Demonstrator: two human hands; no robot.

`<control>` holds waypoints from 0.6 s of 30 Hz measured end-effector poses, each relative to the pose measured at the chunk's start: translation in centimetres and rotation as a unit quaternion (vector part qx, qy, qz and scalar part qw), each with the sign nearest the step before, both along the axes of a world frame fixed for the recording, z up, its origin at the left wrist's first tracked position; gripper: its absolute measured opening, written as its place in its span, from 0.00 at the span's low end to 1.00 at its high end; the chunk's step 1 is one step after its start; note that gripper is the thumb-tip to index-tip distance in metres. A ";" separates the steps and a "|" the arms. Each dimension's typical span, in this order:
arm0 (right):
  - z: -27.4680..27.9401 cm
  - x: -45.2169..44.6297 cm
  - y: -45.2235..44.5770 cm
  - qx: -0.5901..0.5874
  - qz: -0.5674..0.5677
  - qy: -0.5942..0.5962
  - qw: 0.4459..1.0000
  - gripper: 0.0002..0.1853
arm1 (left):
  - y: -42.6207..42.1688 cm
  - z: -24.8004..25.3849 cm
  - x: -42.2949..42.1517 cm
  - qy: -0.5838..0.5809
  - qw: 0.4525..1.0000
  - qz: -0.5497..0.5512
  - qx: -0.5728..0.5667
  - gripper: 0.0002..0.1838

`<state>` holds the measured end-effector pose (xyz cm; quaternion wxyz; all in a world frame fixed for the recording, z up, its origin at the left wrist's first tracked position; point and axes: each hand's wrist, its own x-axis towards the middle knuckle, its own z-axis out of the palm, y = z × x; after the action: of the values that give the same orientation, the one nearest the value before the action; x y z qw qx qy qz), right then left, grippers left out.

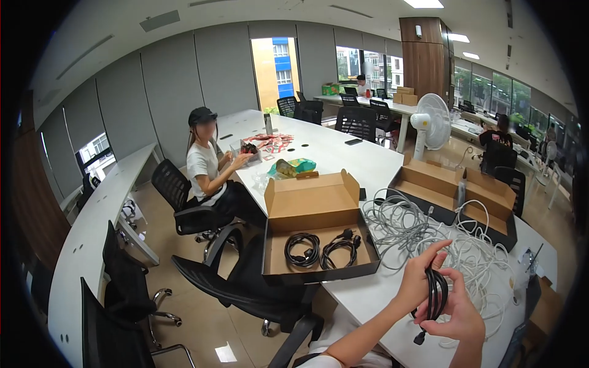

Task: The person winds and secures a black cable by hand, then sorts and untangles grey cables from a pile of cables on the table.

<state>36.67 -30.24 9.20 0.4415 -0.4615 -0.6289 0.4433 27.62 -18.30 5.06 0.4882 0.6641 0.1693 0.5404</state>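
A bundle of black cable [436, 295] is between my hands at the lower right, with a plug hanging from its lower end. My left hand [422, 276] is closed around the bundle from the left. My right hand [460, 313] grips its right side, thumb and fingers curved about the loops. To the left, an open cardboard box [314, 199] with a black outside holds two coiled black cables, one on the left [302, 249] and one with a plug on the right [341, 249]. Tangled grey and white cables [472, 264] lie on the table behind my hands.
Another open box [485, 190] stands behind the tangle, near a white fan [429, 122]. A seated person [205, 156] holds something across the white table [331, 150], by red-and-white items [270, 144] and a green bag [294, 167]. Black chairs [245, 282] stand at the left.
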 end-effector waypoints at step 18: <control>-0.1 2.3 -1.4 0.004 -0.094 0.124 0.988 0.20 | 0.8 -0.2 -1.2 -0.069 0.916 -0.350 -0.182 0.14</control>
<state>38.98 -31.59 9.06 0.5573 -0.4580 -0.5253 0.4512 26.45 -17.55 4.91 0.7690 0.5416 -0.0130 0.3393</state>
